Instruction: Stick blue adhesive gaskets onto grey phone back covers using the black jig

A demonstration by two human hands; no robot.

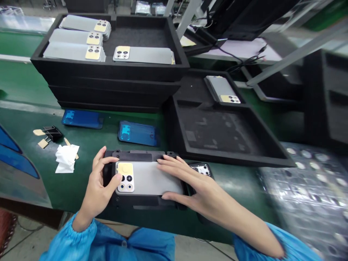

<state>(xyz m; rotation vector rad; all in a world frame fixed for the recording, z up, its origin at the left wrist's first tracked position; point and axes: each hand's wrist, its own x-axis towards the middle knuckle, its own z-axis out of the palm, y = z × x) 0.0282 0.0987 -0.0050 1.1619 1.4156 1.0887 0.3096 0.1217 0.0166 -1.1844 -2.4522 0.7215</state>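
In front of me a grey phone back cover (152, 178), with a cream-topped camera block at its left end, lies face up in a black fixture (136, 157). My left hand (99, 181) is closed around the fixture's left end, its thumb resting by the camera lenses. From the right, my right hand (190, 181) spans the cover's other end, fingers along the far edge and thumb at the near edge. Its palm hides that end. Partly behind my right hand lies a black phone part (202, 169) with a silvery camera area.
Stacked black trays (114, 74) hold several grey covers at the back. Another black tray (217, 130) stands right, near a blurred clear plastic tray (307, 195). Two blue-filmed phone panels (83, 119), a binder clip (53, 134) and a crumpled tissue (66, 158) lie on the green table.
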